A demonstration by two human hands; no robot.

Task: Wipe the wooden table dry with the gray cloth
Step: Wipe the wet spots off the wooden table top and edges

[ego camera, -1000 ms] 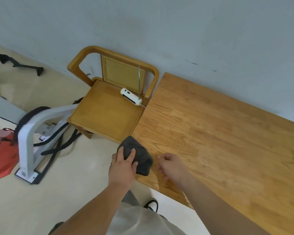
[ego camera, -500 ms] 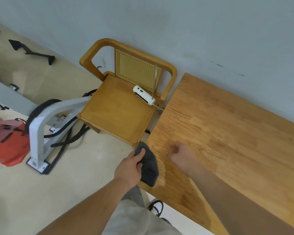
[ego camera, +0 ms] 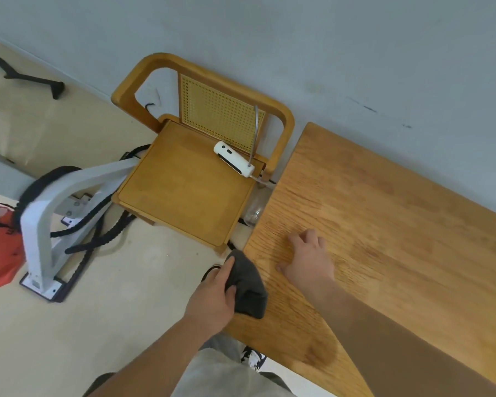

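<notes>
One gray cloth point(ego camera: 248, 285), bunched, dark, on table edge point(ego camera: 384, 224)

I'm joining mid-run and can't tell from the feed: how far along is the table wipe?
Done: nothing certain; the wooden table near the wall looks matte. In hand: the left hand grips the gray cloth at the table's left edge, while the right hand rests flat on the top. Left: a darker, possibly damp patch near the front edge, and most of the top.

My left hand point(ego camera: 212, 302) holds the cloth point(ego camera: 248, 287) at the table's point(ego camera: 398, 239) near-left edge; my right hand point(ego camera: 308, 260) rests flat just right. The chair point(ego camera: 184, 181) stands left, a device point(ego camera: 233, 159) on its seat.
</notes>
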